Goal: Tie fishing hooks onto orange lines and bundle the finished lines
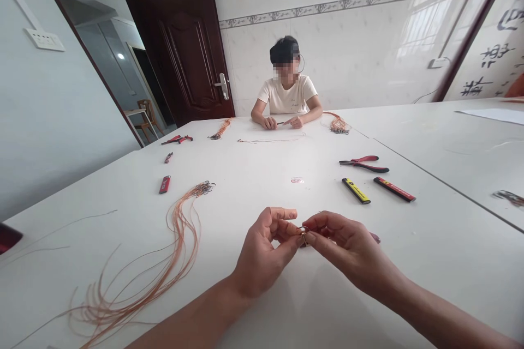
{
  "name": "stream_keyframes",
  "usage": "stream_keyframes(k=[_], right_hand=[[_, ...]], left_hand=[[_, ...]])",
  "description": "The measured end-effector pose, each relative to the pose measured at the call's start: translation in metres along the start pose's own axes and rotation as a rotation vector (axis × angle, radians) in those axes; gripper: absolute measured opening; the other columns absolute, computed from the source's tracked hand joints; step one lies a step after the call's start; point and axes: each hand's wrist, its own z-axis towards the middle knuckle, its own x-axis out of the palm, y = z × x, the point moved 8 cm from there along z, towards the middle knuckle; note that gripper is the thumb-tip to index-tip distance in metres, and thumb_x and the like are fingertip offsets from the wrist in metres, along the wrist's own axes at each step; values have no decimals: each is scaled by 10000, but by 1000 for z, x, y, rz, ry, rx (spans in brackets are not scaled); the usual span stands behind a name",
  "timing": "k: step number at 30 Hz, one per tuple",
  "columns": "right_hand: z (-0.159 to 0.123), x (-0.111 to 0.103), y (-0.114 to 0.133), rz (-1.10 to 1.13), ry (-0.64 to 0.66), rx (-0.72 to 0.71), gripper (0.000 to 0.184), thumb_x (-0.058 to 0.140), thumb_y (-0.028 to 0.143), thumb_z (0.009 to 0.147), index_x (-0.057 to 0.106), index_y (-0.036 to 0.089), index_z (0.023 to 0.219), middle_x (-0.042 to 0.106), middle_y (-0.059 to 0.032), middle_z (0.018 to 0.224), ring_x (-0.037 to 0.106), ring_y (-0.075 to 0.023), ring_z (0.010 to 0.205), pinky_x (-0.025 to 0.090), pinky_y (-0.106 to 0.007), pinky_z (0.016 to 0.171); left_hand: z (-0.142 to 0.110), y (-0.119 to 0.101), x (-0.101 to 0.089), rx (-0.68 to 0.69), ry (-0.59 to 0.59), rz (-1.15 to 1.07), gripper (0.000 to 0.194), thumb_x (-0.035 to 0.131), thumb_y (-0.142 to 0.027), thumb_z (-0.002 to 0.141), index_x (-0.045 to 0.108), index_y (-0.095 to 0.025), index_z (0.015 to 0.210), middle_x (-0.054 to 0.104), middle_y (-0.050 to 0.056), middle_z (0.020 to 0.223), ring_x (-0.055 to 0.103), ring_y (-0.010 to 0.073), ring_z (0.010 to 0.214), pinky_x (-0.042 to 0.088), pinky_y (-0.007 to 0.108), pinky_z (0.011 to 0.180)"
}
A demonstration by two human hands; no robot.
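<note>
My left hand (262, 256) and my right hand (352, 245) meet low in the middle of the head view, just above the white table (286, 305). Thumb and fingertips of both pinch a small dark curved fish hook (303, 228) between them. Its lower part is hidden by my fingers, and I cannot make out any line on it. To the left lies a bundle of orange fishing lines (176, 240), with a cluster of dark hooks (203, 188) at its far end. A small reddish object (375, 238) pokes out from behind my right hand.
Red-handled pliers (364, 164), a yellow lighter (356, 191) and a red-black lighter (394, 189) lie ahead right. A red lighter (164, 184) and more pliers (177, 139) lie left. Across the table, a person (286, 92) holds a thin dark item between two more hook bundles.
</note>
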Motion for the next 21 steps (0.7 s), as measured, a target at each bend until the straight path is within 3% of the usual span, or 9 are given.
stream_keyframes(k=[4, 11, 14, 21], right_hand=[[-1, -5, 9, -189, -71, -74, 175, 488, 337, 796, 581, 221, 704, 585, -3, 668, 546, -140, 660, 422, -229, 537], [-3, -9, 14, -178, -121, -224, 140, 467, 319, 810, 569, 224, 819, 570, -22, 762, 520, -134, 672, 436, -243, 583], [-3, -9, 17, -265, -130, -239, 165, 439, 294, 819, 551, 218, 725, 554, -20, 720, 507, -132, 633, 418, -243, 563], [-3, -12, 17, -270, -172, -207, 149, 428, 286, 822, 532, 218, 740, 550, -5, 712, 488, -111, 592, 372, -214, 502]], left_hand=[[-1, -2, 3, 9, 18, 3, 279, 593, -258, 732, 502, -209, 991, 587, 3, 740, 562, 138, 752, 445, 298, 699], [-1, -3, -1, 34, 5, 59, 246, 571, -259, 749, 511, -206, 981, 596, 7, 761, 575, 143, 747, 459, 315, 718], [-1, -4, -1, 54, 24, 94, 227, 560, -255, 755, 523, -199, 972, 604, 20, 790, 578, 150, 764, 464, 316, 725], [-1, -7, -2, 96, 8, 159, 208, 552, -247, 753, 545, -205, 956, 611, 18, 791, 569, 144, 744, 468, 306, 713]])
